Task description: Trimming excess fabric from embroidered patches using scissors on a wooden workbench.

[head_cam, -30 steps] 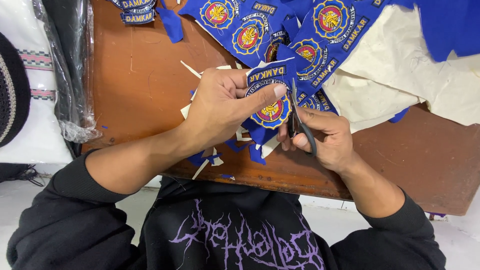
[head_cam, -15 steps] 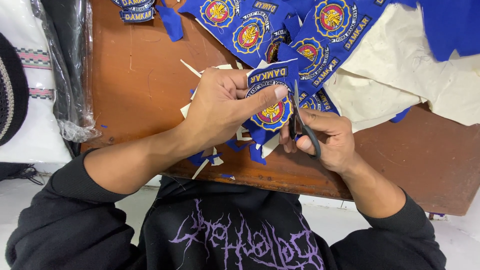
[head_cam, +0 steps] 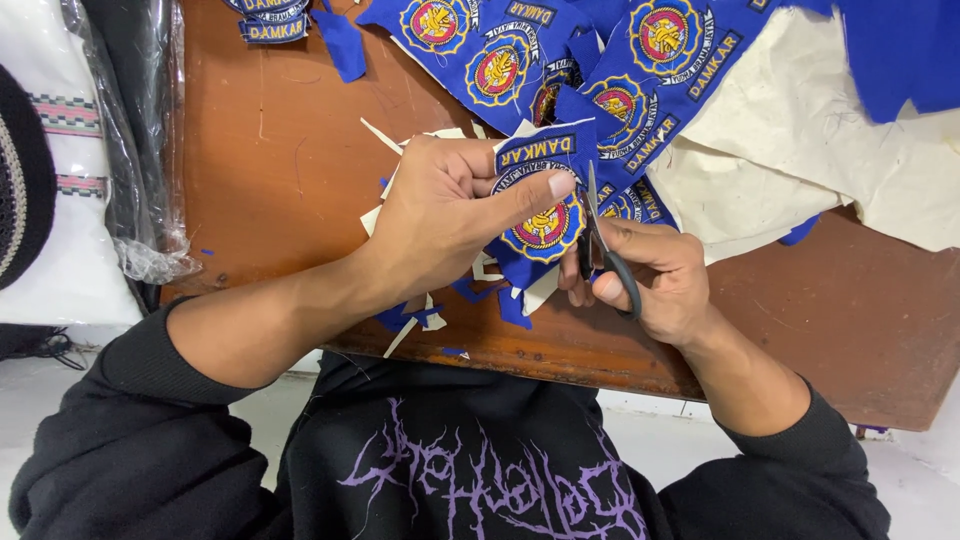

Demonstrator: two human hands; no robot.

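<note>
Brown table (head_cam: 280, 170), left hand (head_cam: 450, 215) holding blue patch (head_cam: 540, 215), right hand (head_cam: 655, 275) gripping scissors (head_cam: 600, 245)

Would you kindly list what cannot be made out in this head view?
- Scissors: handles mostly hidden inside the right hand.
- Patch: its left part covered by the left hand.
- Blue cloth: cut off by the top edge.
- Table: far side buried under cloth; right end cut off.
</note>
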